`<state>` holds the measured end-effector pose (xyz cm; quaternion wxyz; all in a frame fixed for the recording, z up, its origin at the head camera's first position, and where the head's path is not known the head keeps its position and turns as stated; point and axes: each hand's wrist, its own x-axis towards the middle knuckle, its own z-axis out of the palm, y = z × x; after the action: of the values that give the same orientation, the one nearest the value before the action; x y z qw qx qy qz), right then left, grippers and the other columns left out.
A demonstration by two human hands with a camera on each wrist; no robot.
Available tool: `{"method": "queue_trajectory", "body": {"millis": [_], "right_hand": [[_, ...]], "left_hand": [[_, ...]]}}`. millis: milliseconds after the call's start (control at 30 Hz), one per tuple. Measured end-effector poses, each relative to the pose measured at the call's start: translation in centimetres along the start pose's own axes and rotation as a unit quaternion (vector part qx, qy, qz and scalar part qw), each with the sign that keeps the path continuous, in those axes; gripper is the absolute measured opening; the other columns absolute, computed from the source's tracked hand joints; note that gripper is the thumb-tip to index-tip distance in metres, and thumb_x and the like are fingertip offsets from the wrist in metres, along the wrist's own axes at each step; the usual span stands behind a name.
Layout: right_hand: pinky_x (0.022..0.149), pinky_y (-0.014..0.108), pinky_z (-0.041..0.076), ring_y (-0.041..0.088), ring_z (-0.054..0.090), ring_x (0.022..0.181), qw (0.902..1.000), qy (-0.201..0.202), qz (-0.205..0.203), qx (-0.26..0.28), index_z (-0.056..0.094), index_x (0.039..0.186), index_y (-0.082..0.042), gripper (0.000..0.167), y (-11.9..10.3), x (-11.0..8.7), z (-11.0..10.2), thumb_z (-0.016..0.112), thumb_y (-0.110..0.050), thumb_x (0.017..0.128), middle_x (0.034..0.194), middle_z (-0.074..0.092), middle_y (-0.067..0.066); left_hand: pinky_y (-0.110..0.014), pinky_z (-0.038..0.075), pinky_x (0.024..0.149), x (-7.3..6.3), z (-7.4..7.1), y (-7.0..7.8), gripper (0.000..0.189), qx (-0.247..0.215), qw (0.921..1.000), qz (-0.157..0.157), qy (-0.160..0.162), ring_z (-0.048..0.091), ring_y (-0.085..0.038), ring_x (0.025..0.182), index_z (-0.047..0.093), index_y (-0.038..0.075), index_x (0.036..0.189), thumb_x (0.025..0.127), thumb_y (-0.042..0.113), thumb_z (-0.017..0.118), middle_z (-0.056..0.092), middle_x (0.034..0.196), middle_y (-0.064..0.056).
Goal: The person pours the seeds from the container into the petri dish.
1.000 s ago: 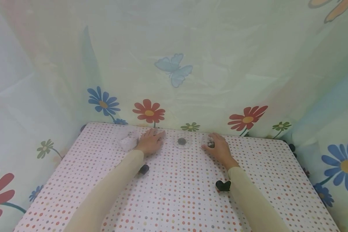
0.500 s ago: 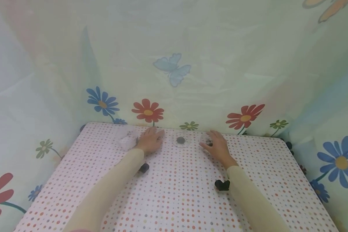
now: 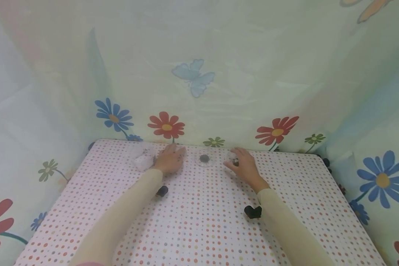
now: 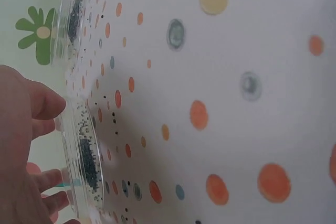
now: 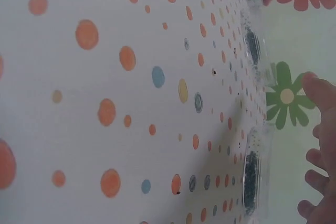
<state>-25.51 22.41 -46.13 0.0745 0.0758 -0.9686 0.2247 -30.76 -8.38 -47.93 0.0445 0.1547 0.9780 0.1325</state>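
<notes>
My left hand (image 3: 169,160) is over a round clear dish (image 4: 86,161) of dark granules near the table's back edge. In the left wrist view, its thumb and fingertips grip the dish's rim. My right hand (image 3: 244,164) hovers by a similar dish (image 5: 254,179), also with dark granules in it. Its fingers are spread loosely and stand apart from that dish in the right wrist view. Between the hands lies a third clear dish (image 3: 204,159) with a dark heap in its middle. Part of the left dish is hidden by the left hand in the head view.
Left of the left hand sits a clear container with something white (image 3: 143,161). A black piece (image 3: 162,191) lies by the left sleeve, and a black heart-like piece (image 3: 252,211) by the right sleeve. Tiny dark grains dot the tablecloth (image 3: 199,229). A flowered curtain (image 3: 239,81) stands behind.
The head view has shifted slightly, so the whole scene sits a little further left and up. The right hand's fingers look a bit looser about its dish. The left hand has barely moved.
</notes>
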Motion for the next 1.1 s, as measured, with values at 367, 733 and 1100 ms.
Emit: {"method": "queue_trajectory", "body": {"millis": [367,733,1100], "right_hand": [[0.115,0.061,0.025,0.039,0.033,0.140,0.9999,-0.008,-0.005,0.008,0.045,0.140,-0.008,0.065,-0.8,-0.3,0.0,0.064,-0.044,0.090,0.150,0.038,0.018],[0.115,0.060,0.026,0.037,0.033,0.141,0.9996,-0.003,-0.027,0.008,0.048,0.138,-0.007,0.063,-1.3,-0.7,0.1,0.066,-0.042,0.089,0.150,0.040,0.018],[0.116,0.059,0.026,0.036,0.033,0.142,0.9995,-0.002,-0.029,-0.016,0.049,0.138,-0.007,0.063,-2.4,-0.9,0.1,0.065,-0.044,0.089,0.151,0.040,0.016]], "left_hand": [[-0.056,0.014,0.121,-0.3,-0.3,-0.7,0.052,-0.014,0.9997,-0.004,-0.018,0.008,-0.031,0.152,0.031,0.031,0.152,0.101,0.036,0.038,0.013,0.163,-0.010],[-0.057,0.016,0.121,-0.7,-0.8,-1.2,0.050,-0.018,0.9995,-0.001,-0.025,0.008,-0.033,0.151,0.029,0.029,0.153,0.102,0.033,0.032,0.011,0.163,-0.014],[-0.058,0.013,0.121,-0.5,-0.2,-1.5,0.052,-0.014,0.9993,-0.007,-0.035,0.005,-0.036,0.151,0.024,0.030,0.154,0.103,0.036,0.032,0.006,0.163,-0.016]]}}
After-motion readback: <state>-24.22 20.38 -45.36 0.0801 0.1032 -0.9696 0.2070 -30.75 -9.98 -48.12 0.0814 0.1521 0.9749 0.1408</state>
